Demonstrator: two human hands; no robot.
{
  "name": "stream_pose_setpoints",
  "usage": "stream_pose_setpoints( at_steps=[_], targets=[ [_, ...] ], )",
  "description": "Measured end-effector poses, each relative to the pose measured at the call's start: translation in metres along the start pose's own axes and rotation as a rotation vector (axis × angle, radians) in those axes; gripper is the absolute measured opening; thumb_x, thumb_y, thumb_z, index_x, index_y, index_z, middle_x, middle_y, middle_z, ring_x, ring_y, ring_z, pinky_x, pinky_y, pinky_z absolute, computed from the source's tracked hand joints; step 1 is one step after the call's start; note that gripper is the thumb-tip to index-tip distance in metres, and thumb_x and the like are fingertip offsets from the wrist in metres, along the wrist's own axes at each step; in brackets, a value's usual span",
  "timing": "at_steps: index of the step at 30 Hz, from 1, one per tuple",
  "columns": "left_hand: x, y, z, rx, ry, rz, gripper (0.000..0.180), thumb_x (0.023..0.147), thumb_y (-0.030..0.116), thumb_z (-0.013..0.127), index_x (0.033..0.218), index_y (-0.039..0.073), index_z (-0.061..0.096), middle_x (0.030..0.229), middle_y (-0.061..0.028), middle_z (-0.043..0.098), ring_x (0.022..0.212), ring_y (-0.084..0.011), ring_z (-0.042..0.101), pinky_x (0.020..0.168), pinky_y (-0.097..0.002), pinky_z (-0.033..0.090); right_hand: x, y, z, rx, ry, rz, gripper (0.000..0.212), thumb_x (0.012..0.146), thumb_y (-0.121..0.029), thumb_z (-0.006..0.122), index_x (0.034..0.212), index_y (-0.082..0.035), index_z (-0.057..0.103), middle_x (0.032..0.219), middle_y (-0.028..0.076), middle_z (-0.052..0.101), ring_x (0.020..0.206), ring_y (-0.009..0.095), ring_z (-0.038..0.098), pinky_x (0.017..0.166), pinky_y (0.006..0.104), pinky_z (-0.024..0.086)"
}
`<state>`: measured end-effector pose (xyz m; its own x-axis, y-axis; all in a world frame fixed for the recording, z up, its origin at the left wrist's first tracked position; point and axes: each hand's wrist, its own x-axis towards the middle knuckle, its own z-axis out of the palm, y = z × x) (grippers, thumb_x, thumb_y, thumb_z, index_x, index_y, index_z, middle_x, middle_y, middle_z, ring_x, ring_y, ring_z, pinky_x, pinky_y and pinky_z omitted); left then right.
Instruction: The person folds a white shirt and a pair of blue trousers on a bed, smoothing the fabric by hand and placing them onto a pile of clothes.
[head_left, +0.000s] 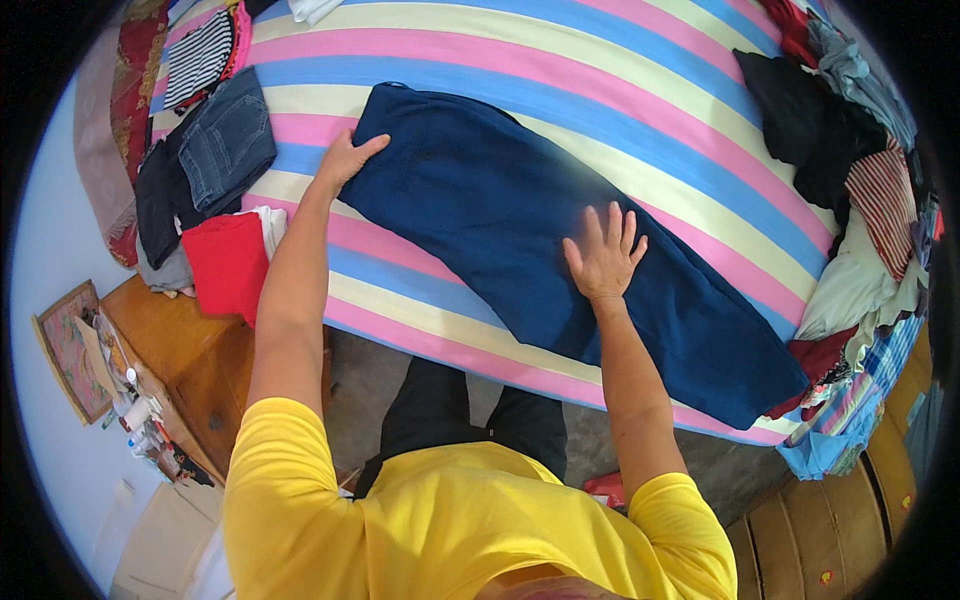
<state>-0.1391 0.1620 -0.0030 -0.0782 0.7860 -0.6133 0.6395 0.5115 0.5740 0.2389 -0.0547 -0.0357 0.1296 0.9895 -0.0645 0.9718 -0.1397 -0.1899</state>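
A pair of navy blue trousers [470, 180], folded lengthwise, lies slantwise across the striped bedsheet [420, 45]. The waist end is at the upper left and the leg end reaches to the lower right. At the left edge near the waist, my left hand [346, 164] grips the cloth, its thumb on top and its fingers partly hidden at the edge. My right hand [606, 256] lies flat on the middle of the trousers with its fingers spread.
Folded jeans [228, 140], a striped garment [200, 58] and a red folded cloth [225, 262] lie along the bed's left side. Loose clothes [850, 270] are heaped on the right. A wooden cabinet [185, 340] stands at the lower left.
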Motion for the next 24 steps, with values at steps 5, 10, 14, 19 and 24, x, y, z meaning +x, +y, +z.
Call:
stream_pose_setpoints(
  at_steps=[5, 10, 14, 19, 24],
  targets=[
    [-0.01, 0.005, 0.011, -0.024, -0.066, -0.009, 0.062, 0.07, 0.043, 0.074, 0.106, -0.006, 0.06, 0.097, -0.0153, 0.065, 0.082, -0.022, 0.064, 0.072, -0.0324, 0.051, 0.001, -0.005, -0.005, 0.008, 0.04, -0.025, 0.057, 0.078, -0.052, 0.058, 0.128, -0.025, 0.051, 0.142, 0.008, 0.034, 0.133, 0.031, 0.026, 0.1, 0.0609, 0.02],
    [-0.023, 0.005, 0.009, 0.068, 0.086, 0.191, 0.055, 0.076, 0.039, 0.069, 0.105, -0.007, 0.06, 0.099, -0.0182, 0.065, 0.089, -0.0257, 0.062, 0.079, -0.0362, 0.047, 0.003, -0.004, -0.015, 0.021, 0.058, -0.035, 0.059, 0.077, -0.055, 0.057, 0.128, -0.028, 0.05, 0.139, 0.007, 0.038, 0.131, 0.029, 0.03, 0.101, 0.0554, 0.021],
    [-0.047, -0.006, -0.038, -0.003, 0.024, 0.388, 0.046, 0.083, 0.028, 0.064, 0.113, -0.007, 0.057, 0.105, -0.014, 0.063, 0.093, -0.0205, 0.06, 0.085, -0.0309, 0.044, -0.004, -0.017, -0.017, 0.145, 0.107, -0.026, 0.063, 0.076, -0.057, 0.057, 0.129, -0.022, 0.049, 0.137, 0.008, 0.04, 0.129, 0.03, 0.032, 0.098, 0.0579, 0.023],
    [-0.045, -0.046, -0.114, 0.23, 0.109, 0.185, 0.049, 0.084, 0.028, 0.063, 0.116, -0.008, 0.054, 0.113, -0.0154, 0.06, 0.101, -0.0228, 0.057, 0.091, -0.0313, 0.041, -0.003, -0.073, -0.006, 0.202, 0.081, -0.103, 0.062, 0.076, -0.056, 0.057, 0.127, -0.023, 0.051, 0.138, 0.009, 0.039, 0.129, 0.03, 0.031, 0.098, 0.0561, 0.023],
    [-0.015, -0.073, -0.129, 0.879, 0.4, 0.199, 0.049, 0.083, 0.03, 0.063, 0.119, -0.003, 0.054, 0.117, -0.0184, 0.057, 0.108, -0.0309, 0.054, 0.095, -0.038, 0.039, 0.004, -0.113, 0.0, 0.397, 0.119, -0.121, 0.053, 0.077, -0.048, 0.06, 0.123, -0.023, 0.053, 0.134, 0.008, 0.042, 0.128, 0.029, 0.034, 0.1, 0.0579, 0.022]
  ],
)
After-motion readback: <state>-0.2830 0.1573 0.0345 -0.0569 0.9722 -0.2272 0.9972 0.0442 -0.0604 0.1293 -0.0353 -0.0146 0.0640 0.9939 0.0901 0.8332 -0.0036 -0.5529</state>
